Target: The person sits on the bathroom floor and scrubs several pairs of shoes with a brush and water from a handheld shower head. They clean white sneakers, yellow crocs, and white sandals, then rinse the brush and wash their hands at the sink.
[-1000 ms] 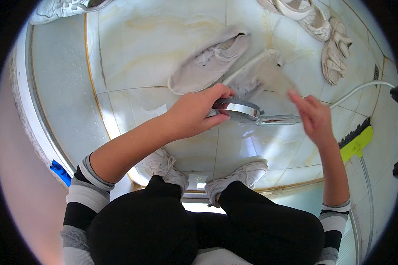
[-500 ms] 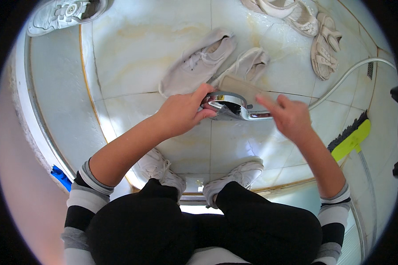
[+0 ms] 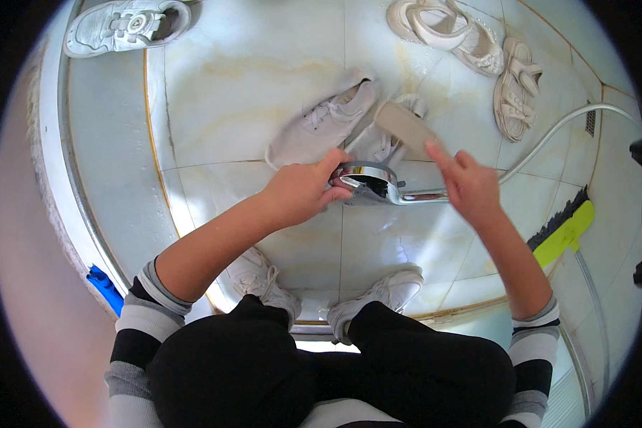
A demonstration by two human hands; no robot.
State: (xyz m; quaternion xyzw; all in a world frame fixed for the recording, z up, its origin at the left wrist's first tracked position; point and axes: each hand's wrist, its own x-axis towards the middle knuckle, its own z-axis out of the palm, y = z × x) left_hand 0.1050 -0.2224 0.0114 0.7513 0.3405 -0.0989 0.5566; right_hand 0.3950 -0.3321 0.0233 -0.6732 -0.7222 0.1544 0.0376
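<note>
My left hand (image 3: 303, 187) is closed round the rim of a chrome shower head (image 3: 369, 173), thumb and fingers on its left side. The shower head's handle runs right and passes under my right hand (image 3: 471, 187). In that right hand is a beige scrub brush (image 3: 404, 127), with its flat back up and its bristles hidden. The index finger lies along the brush. Beneath the brush sits one pale canvas lace-up shoe (image 3: 373, 144), partly covered. Its mate, another pale canvas shoe (image 3: 321, 123), lies to the left on the wet tiles.
Pale shoes (image 3: 449, 32) and a sandal (image 3: 517, 89) lie at the far right; a white sneaker (image 3: 128, 27) is far left. A grey hose (image 3: 556, 137) curves along the right. A lime-green broom (image 3: 567, 232) stands below it. My white-shod feet (image 3: 381, 292) are near.
My right hand has swung the brush up and away from me; its beige back now shows plainly above the shower head. My left hand still holds the shower head. The view has shifted slightly.
</note>
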